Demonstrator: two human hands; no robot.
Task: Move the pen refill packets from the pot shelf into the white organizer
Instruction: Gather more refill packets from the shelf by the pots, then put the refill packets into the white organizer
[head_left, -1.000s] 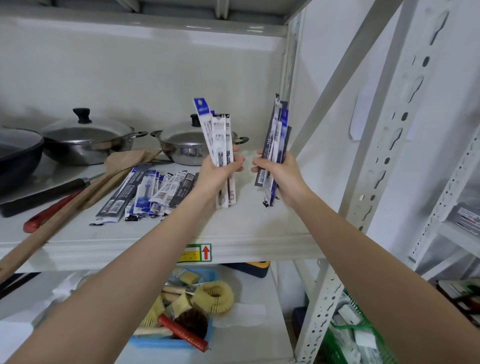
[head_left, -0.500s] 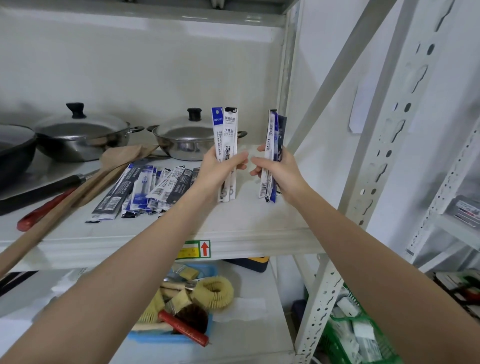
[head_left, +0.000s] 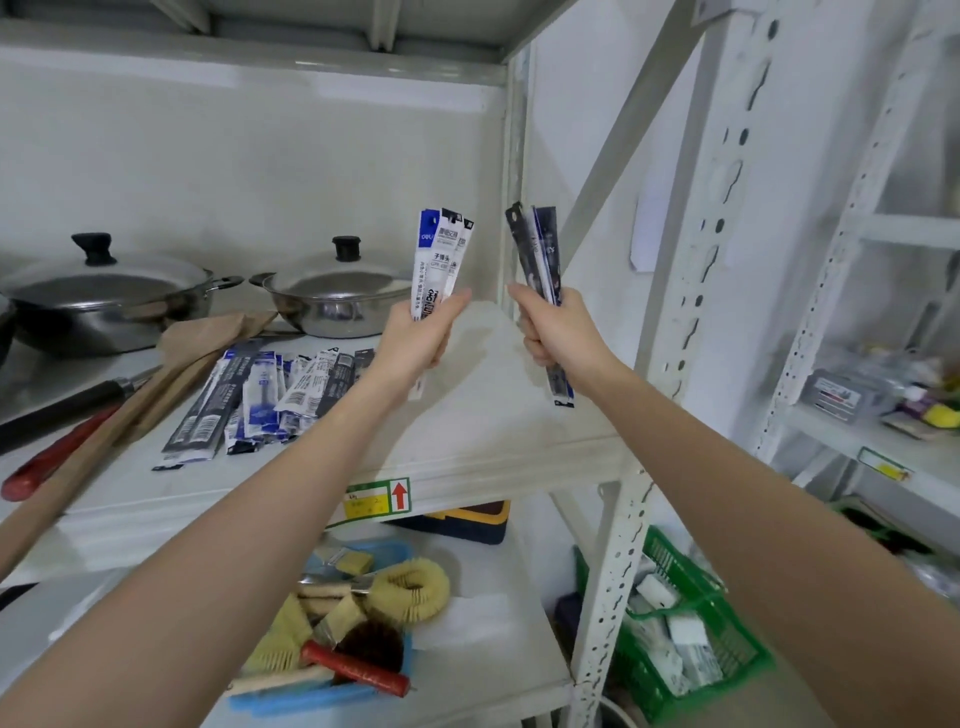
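My left hand (head_left: 418, 338) grips a small upright bundle of white pen refill packets (head_left: 439, 260) above the pot shelf (head_left: 467, 415). My right hand (head_left: 558, 327) grips a bundle of dark blue refill packets (head_left: 540, 249), also upright, a short way to the right. Several more refill packets (head_left: 260, 395) lie fanned out on the shelf to the left of my left arm. No white organizer shows in the head view.
Two lidded steel pots (head_left: 332, 296) (head_left: 104, 296) stand at the back of the shelf, with wooden spatulas (head_left: 130, 395) and a red-handled tool (head_left: 52, 462) on the left. A perforated upright post (head_left: 691, 291) stands right of my hands. Below sit a blue tray of brushes (head_left: 353, 644) and a green basket (head_left: 691, 623).
Both hands have moved apart and a little higher, each still holding its bundle. The camera has tilted slightly.
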